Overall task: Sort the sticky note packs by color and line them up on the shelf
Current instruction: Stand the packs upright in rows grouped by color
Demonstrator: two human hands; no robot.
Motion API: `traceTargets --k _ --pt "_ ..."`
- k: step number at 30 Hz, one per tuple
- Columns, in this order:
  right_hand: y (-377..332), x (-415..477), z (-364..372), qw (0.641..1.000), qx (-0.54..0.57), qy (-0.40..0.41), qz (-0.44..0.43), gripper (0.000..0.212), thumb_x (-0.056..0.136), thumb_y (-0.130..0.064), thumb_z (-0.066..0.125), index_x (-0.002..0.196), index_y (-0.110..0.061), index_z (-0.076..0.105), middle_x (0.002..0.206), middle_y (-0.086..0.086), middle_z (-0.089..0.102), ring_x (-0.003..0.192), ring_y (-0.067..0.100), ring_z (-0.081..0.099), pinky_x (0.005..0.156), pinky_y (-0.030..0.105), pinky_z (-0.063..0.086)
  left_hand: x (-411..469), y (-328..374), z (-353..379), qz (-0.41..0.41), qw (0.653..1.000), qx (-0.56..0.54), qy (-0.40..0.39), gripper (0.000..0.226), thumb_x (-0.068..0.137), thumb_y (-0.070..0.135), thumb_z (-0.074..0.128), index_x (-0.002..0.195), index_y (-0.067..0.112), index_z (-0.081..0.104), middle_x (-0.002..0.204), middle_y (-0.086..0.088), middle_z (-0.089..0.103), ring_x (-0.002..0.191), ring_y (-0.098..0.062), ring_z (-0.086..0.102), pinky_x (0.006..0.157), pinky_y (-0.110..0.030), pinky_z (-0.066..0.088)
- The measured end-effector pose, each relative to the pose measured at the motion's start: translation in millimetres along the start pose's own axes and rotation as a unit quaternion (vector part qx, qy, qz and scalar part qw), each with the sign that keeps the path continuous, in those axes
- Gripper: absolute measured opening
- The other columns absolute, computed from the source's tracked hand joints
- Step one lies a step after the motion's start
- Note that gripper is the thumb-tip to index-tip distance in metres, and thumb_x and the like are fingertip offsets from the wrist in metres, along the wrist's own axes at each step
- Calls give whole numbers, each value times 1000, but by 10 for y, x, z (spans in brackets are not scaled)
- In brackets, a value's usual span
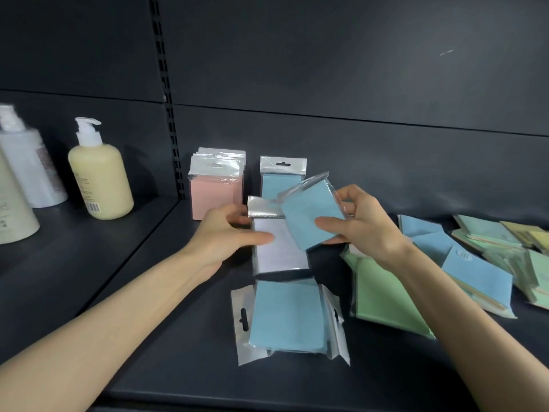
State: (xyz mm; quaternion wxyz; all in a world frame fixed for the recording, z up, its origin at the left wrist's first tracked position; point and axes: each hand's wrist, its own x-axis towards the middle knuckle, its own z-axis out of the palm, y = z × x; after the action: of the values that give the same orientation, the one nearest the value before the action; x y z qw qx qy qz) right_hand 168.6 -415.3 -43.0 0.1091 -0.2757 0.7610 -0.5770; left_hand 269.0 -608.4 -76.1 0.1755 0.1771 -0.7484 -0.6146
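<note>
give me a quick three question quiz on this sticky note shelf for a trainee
1. True or false: the pink packs lie flat at the front edge of the shelf.
2. The right hand grips a pack of which colour? A pink, B blue, C yellow.
3. Which pack does the left hand hold?

Key
1. False: they stand upright at the back.
2. B: it is the blue pack, held tilted above the shelf.
3. The whitish pack.
</note>
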Motion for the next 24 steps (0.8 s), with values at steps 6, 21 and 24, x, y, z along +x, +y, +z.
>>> traceTargets --k 6,21,24 --pt "4 -9 110 1000 17 -2 -21 29 83 -1 68 102 -8 47 99 12 70 85 20 71 69 34 60 -21 20 36 6 996 -74 52 19 83 27 70 94 12 67 99 -9 67 84 -20 58 76 -33 45" --pt "25 -36 247 989 122 -77 -11 22 100 -18 43 122 -16 45 121 1 60 106 15 64 81 33 58 -193 66 234 83 989 -107 -54 35 92 18 57 127 25 57 110 10 69 103 -2 64 92 -23 51" --pt "32 -37 236 990 114 -88 4 24 100 -28 43 120 -16 46 119 -2 61 104 10 65 86 38 56 -179 24 218 111 991 -35 -67 33 90 26 59 122 34 61 122 11 60 114 -1 55 105 -31 43"
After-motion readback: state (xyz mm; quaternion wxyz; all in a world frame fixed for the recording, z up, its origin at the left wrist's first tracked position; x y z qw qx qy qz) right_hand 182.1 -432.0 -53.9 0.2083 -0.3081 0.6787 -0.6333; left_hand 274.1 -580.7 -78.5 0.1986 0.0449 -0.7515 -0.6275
